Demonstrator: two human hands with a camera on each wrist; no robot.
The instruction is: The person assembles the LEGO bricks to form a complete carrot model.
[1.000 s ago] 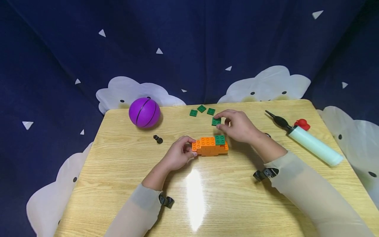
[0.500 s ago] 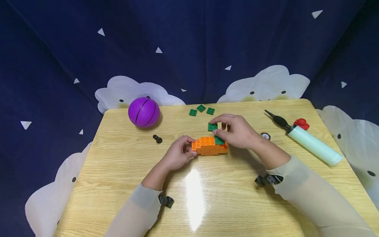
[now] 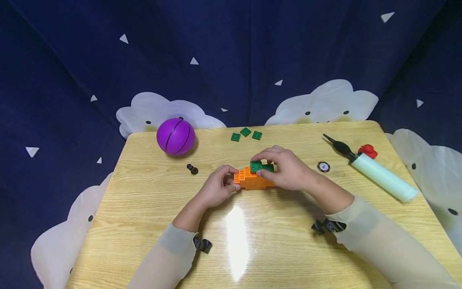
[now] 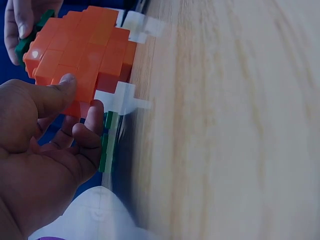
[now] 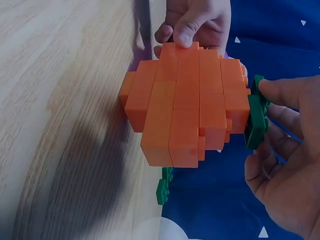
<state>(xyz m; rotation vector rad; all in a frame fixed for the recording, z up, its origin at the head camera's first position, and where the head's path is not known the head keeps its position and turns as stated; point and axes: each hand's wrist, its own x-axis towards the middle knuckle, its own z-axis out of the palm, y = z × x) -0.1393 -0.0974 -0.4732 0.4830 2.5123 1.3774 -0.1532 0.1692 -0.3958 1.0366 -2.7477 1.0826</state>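
Observation:
A stepped orange build of toy building bricks (image 3: 254, 183) stands on the wooden table. My left hand (image 3: 216, 188) grips its left end, the thumb (image 4: 62, 92) pressing on the near side. Between thumb and fingers of my right hand (image 3: 288, 170) is a green studded toy brick (image 3: 255, 166), low and square. It is at the top of the orange build, left of a second green brick (image 5: 255, 122) on the right part of the top. Whether the pinched brick is seated on the studs cannot be told. My right fingers partly hide the second green brick in the head view.
Several loose green bricks (image 3: 236, 137) lie near the table's back edge. A purple ball (image 3: 175, 136) and a small black figure (image 3: 192, 169) are at left. To the right lie a round chip (image 3: 323, 167), a pale hand pump (image 3: 384, 176) and a red hat-shaped piece (image 3: 368, 151).
My right hand has carried the green brick from behind the orange build forward and left to its top, uncovering the round chip. My left hand keeps its grip in place.

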